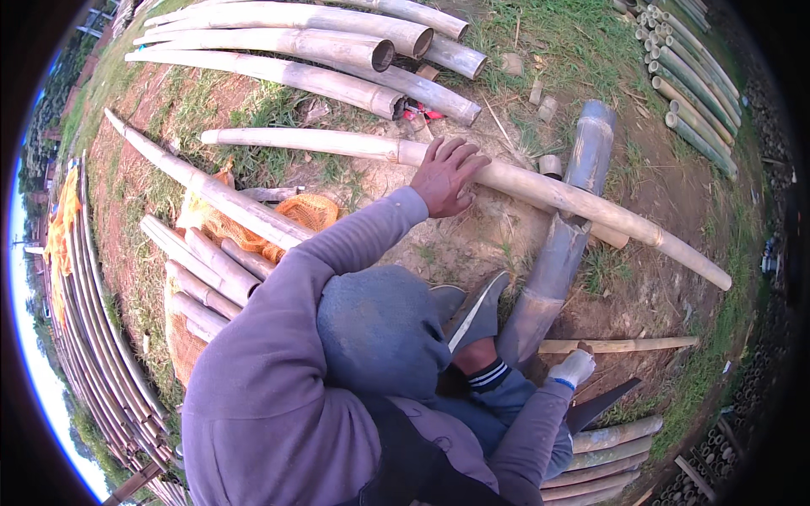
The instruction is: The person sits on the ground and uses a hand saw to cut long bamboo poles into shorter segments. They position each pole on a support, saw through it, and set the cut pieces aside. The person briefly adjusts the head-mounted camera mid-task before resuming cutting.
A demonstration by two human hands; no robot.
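A long pale bamboo pole [540, 187] lies crosswise over a thick grey-brown bamboo trunk [548, 278], resting at a notch in it. My left hand [450, 179], bare, is wrapped over the middle of that pole with its fingers somewhat apart. At lower right my right hand [574, 368], in a white glove, is closed; a small brown end sticks out above the fist, and the rest of what it holds is hidden. Just below that fist shows a dark pointed blade [603, 405]; whether it is joined to what I hold, I cannot tell. A thin bamboo strip [633, 345] runs behind the hand.
Large bamboo poles [278, 42] lie at the upper left. Shorter poles [202, 278] rest on orange netting [308, 211] at left. A stack of green bamboo [688, 76] stands at upper right, more poles [603, 460] at lower right. My shoe [481, 312] is beside the trunk.
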